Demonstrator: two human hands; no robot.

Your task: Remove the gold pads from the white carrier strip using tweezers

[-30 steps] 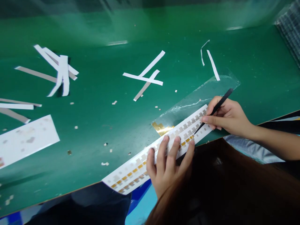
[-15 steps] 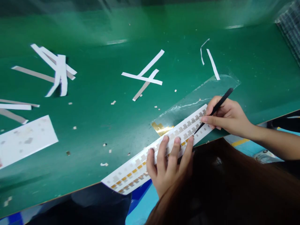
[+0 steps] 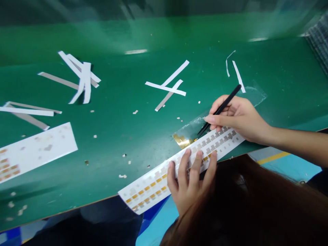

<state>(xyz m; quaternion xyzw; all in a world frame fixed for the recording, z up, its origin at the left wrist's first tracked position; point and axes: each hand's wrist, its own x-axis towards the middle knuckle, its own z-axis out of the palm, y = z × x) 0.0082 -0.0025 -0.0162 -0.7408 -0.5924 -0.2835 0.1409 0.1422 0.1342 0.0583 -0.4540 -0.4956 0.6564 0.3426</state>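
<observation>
A long white sheet (image 3: 150, 193) with rows of small grey and amber pieces lies slanted along the table's front edge. My left hand (image 3: 189, 186) rests on it with fingers spread, pressing it down. In my right hand (image 3: 239, 118) is a pair of black tweezers (image 3: 224, 103), held like a pen. Their tips point down-left, over the sheet's far edge near a clear film (image 3: 191, 127). A small amber bit shows by the tips; whether they grip it I cannot tell. Amber pieces (image 3: 181, 140) stick to the film's near left end.
White and grey paper strips lie in a left pile (image 3: 87, 83), a middle group (image 3: 170, 88) and by the far right (image 3: 238, 77). Another white sheet (image 3: 60, 141) with amber pieces lies left. Tiny scraps dot the green table (image 3: 115, 126). Dark hair hangs at the lower right.
My right hand has moved the tweezers left and away from me, from the sheet's amber row to its far edge by the film. My left hand stays on the sheet; the view has shifted.
</observation>
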